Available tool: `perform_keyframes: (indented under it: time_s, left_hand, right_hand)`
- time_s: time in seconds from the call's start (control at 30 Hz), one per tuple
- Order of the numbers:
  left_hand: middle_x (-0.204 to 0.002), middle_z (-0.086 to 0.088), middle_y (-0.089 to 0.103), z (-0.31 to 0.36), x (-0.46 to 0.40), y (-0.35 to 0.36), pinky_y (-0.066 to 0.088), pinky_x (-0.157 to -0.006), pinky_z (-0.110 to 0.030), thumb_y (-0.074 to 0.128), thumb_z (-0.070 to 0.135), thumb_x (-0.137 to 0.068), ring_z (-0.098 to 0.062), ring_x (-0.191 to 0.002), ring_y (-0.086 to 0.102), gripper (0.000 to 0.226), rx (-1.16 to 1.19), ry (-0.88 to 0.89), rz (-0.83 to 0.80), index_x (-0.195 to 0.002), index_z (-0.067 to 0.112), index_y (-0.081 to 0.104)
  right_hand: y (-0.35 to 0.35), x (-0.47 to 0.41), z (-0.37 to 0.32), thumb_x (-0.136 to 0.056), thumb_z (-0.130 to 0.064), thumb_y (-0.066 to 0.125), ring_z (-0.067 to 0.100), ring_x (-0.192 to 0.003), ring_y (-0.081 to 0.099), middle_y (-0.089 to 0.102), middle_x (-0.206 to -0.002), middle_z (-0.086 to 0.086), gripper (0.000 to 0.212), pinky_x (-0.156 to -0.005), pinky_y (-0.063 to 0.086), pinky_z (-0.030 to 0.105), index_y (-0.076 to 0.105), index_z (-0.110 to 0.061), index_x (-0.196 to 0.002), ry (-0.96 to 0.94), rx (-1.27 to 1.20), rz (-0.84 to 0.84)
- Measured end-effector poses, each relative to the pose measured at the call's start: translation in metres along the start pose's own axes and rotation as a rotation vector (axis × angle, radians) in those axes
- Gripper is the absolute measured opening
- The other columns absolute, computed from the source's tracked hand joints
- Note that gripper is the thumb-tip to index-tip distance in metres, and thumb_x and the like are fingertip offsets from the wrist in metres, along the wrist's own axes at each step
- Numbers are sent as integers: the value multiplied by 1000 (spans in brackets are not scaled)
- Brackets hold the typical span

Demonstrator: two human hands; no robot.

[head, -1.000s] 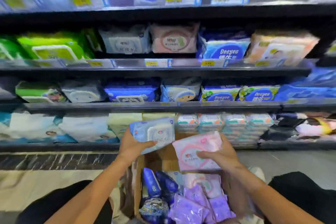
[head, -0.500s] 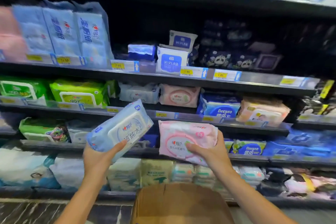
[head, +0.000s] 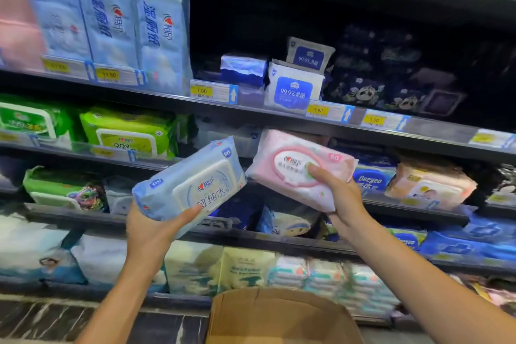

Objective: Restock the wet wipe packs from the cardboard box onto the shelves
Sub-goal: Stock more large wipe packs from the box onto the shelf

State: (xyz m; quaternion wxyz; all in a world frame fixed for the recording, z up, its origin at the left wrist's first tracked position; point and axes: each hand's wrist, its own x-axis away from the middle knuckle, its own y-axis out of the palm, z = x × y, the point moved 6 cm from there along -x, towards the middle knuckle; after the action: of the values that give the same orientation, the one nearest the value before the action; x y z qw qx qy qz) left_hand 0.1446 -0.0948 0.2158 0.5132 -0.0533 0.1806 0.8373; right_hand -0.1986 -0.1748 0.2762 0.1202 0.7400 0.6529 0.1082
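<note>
My left hand (head: 150, 234) grips a light blue wet wipe pack (head: 192, 184) from below, tilted up to the right, in front of the middle shelves. My right hand (head: 339, 198) holds a pink wet wipe pack (head: 293, 165) by its lower right part, thumb on the lid. The pink pack is raised at the front edge of the second shelf (head: 251, 117), just under its price rail. Only a flap of the cardboard box (head: 279, 313) shows at the bottom centre; what is inside it is hidden.
Dark shelves run across the whole view, stocked with green packs (head: 125, 131) at left, tall blue packs (head: 111, 22) at upper left, white and blue packs (head: 293, 86) above and peach packs (head: 430, 184) at right. Yellow price tags line the rails. A marble-patterned floor strip (head: 55, 315) lies at lower left.
Both hands have lifted their packs from over the box up to shelf height. My view has tilted upward, so the box contents have dropped out of sight.
</note>
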Motion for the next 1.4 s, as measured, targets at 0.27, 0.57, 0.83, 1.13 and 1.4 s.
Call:
perform_keyframes:
  time_s: [0.27, 0.57, 0.83, 1.13, 1.4]
  left_hand:
    - [-110, 2, 74, -7, 7, 3, 62, -77, -32, 90, 14, -53, -14, -102, 71, 73, -6, -32, 11, -121, 22, 65]
    - [-106, 1, 75, -8, 11, 7, 61, -71, -27, 86, 4, -61, -15, -98, 73, 58, 57, -64, 38, -112, 24, 68]
    - [-112, -1, 74, -11, 11, 6, 62, -73, -30, 87, 10, -59, -17, -102, 72, 69, 38, -69, 32, -124, 18, 64]
    - [-114, 0, 73, -18, 15, 11, 59, -84, -45, 96, 24, -46, -20, -105, 70, 85, -41, -98, 22, -124, 22, 63]
    - [-109, 5, 74, -16, 22, 16, 60, -78, -27, 93, 19, -49, -14, -101, 71, 76, -62, -55, 25, -119, 26, 65]
  right_hand:
    - [10, -50, -5, -47, -29, 98, 32, -104, 72, 73, -114, 15, 89, -97, 54, 52, 63, -9, -127, 141, -1, -28]
    - [11, -79, -30, -50, -44, 97, 13, -83, 68, 69, -101, 6, 85, -69, 57, 31, 56, -3, -112, -18, 568, 117]
    - [-1, -49, -17, -83, -22, 79, 24, -126, 47, 45, -137, 9, 61, -98, 40, 27, 48, -13, -135, -486, 1151, 98]
    - [38, -8, 33, -101, -32, 50, 32, -152, 17, 33, -160, 3, 47, -120, 15, 58, 48, -21, -146, -1123, 1548, -329]
    - [24, -44, 29, -102, -25, 46, 27, -152, 11, 29, -160, -5, 37, -116, 23, 61, 52, -29, -139, -964, 1675, -351]
